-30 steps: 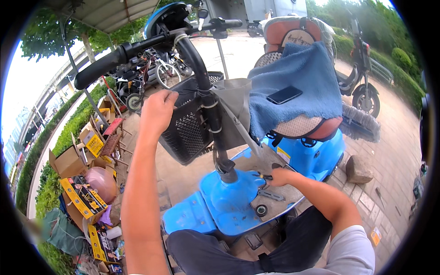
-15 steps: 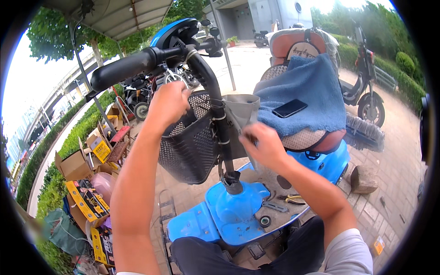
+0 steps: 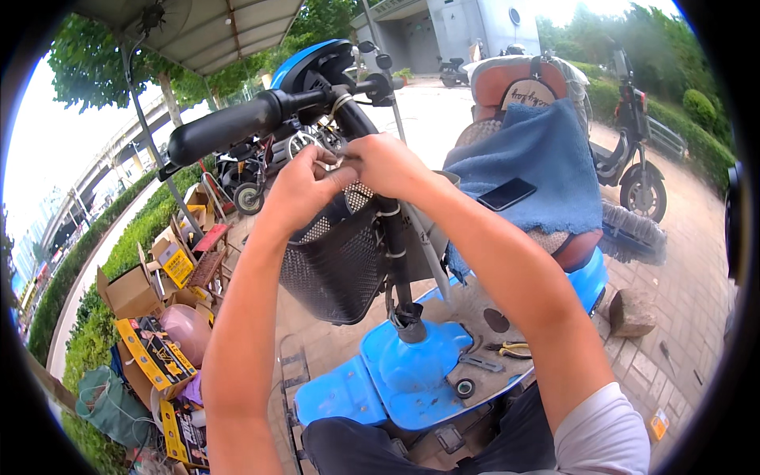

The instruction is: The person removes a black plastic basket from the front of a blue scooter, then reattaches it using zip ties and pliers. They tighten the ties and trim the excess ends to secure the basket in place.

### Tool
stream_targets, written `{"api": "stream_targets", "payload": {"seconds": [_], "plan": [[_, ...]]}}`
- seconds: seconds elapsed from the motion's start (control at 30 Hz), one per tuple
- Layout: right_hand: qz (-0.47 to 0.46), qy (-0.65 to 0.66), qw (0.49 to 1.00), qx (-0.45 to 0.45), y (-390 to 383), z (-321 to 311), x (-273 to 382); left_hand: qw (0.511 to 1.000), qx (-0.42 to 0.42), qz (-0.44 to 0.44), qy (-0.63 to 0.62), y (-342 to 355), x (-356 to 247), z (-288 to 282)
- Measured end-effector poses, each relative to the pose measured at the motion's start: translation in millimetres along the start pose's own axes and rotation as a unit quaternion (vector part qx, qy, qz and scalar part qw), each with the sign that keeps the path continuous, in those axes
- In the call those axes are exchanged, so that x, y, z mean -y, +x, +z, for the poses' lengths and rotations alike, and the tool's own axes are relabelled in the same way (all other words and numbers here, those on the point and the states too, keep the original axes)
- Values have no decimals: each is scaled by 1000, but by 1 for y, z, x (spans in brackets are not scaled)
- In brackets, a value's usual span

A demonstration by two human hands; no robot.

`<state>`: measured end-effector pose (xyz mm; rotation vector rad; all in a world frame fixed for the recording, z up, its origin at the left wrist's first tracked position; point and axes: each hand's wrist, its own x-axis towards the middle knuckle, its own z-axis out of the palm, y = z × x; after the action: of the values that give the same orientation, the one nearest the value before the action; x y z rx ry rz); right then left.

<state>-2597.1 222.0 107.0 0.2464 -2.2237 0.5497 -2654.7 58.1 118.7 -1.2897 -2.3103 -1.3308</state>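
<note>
Outdoors, bright daylight; white, washed-out sky (image 3: pixel 47 134). Overhead at left, a beige panelled canopy roof (image 3: pixel 214 36) on thin grey metal poles (image 3: pixel 143 108). Beyond a clipped green hedge (image 3: pixel 146 222), a pale concrete elevated roadway (image 3: pixel 115 156). Grey boxy building (image 3: pixel 463 33) at the back; green leafy trees (image 3: pixel 87 73) to either side. Underfoot, grey-beige brick paving (image 3: pixel 681 309).

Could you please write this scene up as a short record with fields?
Left hand: fingers bent, near the upper edge of the black basket
Right hand: fingers bent, close to the left hand's
Held: too small to tell
Pliers: yellow-handled, lying on the footboard
Phone: on the blue towel over the seat
Stone block: on the paving, at right
</note>
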Motion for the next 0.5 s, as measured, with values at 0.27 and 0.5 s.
{"api": "stream_targets", "payload": {"seconds": [0.27,0.5], "plan": [[-25,95,982,-163,-34,12,-4,999,33,-8,3,11,30,13],[-153,-39,960,-229,-99,63,4,995,24,-58,76,52,1,18]]}}
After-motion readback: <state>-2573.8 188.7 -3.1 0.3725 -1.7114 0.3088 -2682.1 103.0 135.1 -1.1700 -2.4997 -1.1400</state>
